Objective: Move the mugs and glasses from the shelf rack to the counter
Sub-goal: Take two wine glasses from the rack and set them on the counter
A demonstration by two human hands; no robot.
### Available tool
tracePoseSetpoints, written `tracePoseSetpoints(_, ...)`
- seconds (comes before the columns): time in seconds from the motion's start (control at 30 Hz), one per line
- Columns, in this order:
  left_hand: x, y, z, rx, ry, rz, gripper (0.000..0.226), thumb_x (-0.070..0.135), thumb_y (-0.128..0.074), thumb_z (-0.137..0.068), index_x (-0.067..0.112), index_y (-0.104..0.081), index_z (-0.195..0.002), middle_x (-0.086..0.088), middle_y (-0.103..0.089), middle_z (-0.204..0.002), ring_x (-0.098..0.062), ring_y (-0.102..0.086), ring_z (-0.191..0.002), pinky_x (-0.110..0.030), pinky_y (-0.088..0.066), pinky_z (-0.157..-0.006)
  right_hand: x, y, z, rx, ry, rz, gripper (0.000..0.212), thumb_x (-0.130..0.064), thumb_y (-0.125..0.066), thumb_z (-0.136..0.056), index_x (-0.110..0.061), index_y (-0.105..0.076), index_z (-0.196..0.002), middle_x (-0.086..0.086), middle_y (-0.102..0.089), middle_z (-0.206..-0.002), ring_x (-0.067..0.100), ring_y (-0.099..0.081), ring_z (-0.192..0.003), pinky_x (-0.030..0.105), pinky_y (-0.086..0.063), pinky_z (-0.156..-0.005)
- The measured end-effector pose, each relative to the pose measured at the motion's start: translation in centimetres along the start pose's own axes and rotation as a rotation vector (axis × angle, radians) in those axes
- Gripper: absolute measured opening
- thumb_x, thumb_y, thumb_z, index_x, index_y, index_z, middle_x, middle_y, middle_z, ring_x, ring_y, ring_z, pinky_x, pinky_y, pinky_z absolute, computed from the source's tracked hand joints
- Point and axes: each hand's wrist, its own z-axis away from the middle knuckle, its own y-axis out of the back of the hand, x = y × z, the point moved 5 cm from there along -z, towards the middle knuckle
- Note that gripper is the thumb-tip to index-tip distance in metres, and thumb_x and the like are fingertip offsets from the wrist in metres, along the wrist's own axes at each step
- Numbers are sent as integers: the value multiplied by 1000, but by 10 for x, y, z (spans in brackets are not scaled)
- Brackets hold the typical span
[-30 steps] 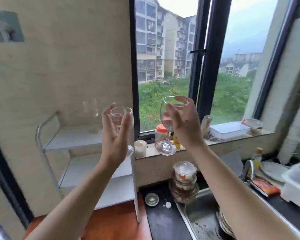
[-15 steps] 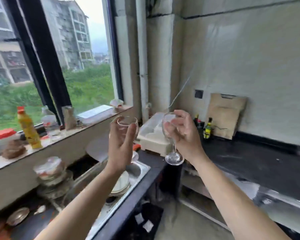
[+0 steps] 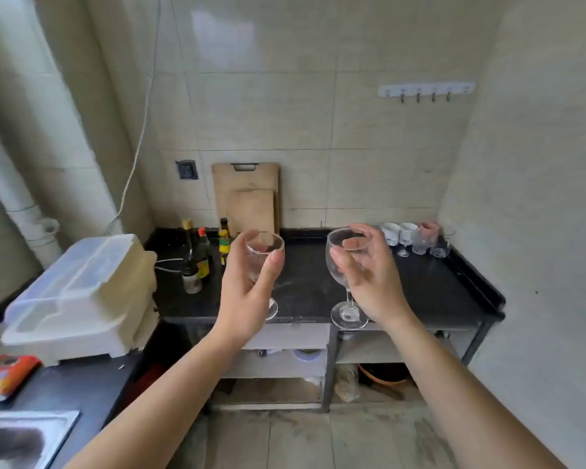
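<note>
My left hand [image 3: 247, 292] grips a clear stemmed wine glass [image 3: 264, 247] by its bowl, held upright in the air in front of the black counter [image 3: 305, 286]. My right hand [image 3: 369, 275] holds a second, taller wine glass [image 3: 344, 265] by the bowl, its foot hanging level with the counter's front edge. At the counter's back right corner stand two white mugs [image 3: 400, 233], a pinkish glass [image 3: 427, 236] and several small clear glasses [image 3: 441, 245]. The shelf rack is out of view.
Sauce bottles [image 3: 202, 255] cluster at the counter's back left, with wooden cutting boards [image 3: 247, 198] leaning on the wall behind. A white lidded plastic box [image 3: 82, 292] sits on the left counter, a sink [image 3: 17, 438] at the lower left. Open shelves lie under the counter.
The view has swung right, from the window and shelf rack past the sink to the black counter. Both hands kept their glasses upright all the way.
</note>
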Motion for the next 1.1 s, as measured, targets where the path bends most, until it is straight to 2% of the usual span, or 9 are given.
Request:
tracePoseSetpoints(0.1, -30, -59, -55, -59, 0, 62, 37, 53, -60, -92, 41, -49, -125, 0, -64, -107, -18, -65, -91, -34, -55, -80, 28, 33, -53, 76, 1, 94, 51, -62, -68, -72, -44, -51, -117, -14, -62, -111, -1, -67, -95, 18, -50, -83)
tracePoseSetpoints(0.2, -51, -114, -114, -130, 4, 118, 53, 53, -60, -89, 27, -46, -133, 0, -62, -111, -16, -65, -96, -31, -53, -85, 49, 67, -105, 149, -7, 187, 49, -62, -67, -74, -47, -49, -117, -31, -58, -115, -3, -65, -101, 25, -54, -88)
tracePoseSetpoints(0.37, -83, -200, -184, -261, 53, 225, 56, 51, -61, -89, 25, -44, -135, -2, -57, -116, -20, -64, -103, -46, -53, -95, 87, 123, -162, 250, -58, 233, 50, -62, -70, -73, -49, -48, -116, 6, -58, -130, 12, -66, -112, 41, -55, -97)
tracePoseSetpoints(0.57, -121, -301, -227, -369, 81, 259, 48, 51, -64, -88, 36, -45, -130, 29, -60, -109, -9, -65, -105, -21, -51, -87, 143, 194, -211, 383, -100, 237, 44, -70, -71, -71, -64, -50, -109, -19, -66, -116, 11, -69, -107, 49, -57, -93)
tracePoseSetpoints(0.7, -152, -379, -256, -400, 104, 229, 46, 48, -70, -86, 40, -47, -126, 28, -61, -112, -7, -66, -105, -15, -50, -82, 194, 247, -251, 422, -124, 225, 39, -79, -72, -66, -69, -54, -100, -38, -64, -102, 0, -70, -96, 35, -60, -83)
tracePoseSetpoints(0.77, -170, -416, -271, -403, 133, 195, 48, 50, -74, -83, 42, -50, -124, 22, -63, -111, -11, -68, -101, -24, -55, -83, 221, 273, -271, 411, -141, 234, 40, -77, -74, -66, -70, -53, -99, -41, -62, -102, -8, -68, -92, 13, -54, -74)
tracePoseSetpoints(0.87, -203, -482, -295, -399, 225, 152, 52, 51, -79, -76, 42, -53, -120, 13, -66, -112, -15, -71, -96, -44, -59, -85, 273, 325, -307, 384, -204, 253, 39, -61, -79, -70, -69, -53, -98, -42, -62, -102, -12, -66, -92, 2, -46, -72)
tracePoseSetpoints(0.97, -232, -537, -315, -411, 277, 86, 54, 52, -81, -69, 43, -54, -115, 14, -67, -114, -12, -68, -101, -48, -56, -89, 322, 372, -339, 387, -276, 309, 49, -60, -81, -70, -58, -53, -110, -30, -65, -108, -4, -64, -104, 13, -48, -83)
tracePoseSetpoints(1.1, -270, -593, -330, -440, 325, 12, 54, 53, -82, -65, 51, -54, -112, 20, -68, -115, 3, -64, -101, -33, -56, -86, 378, 422, -373, 377, -364, 393, 76, -77, -71, -60, -43, -52, -125, -19, -63, -120, 3, -58, -111, 26, -47, -87)
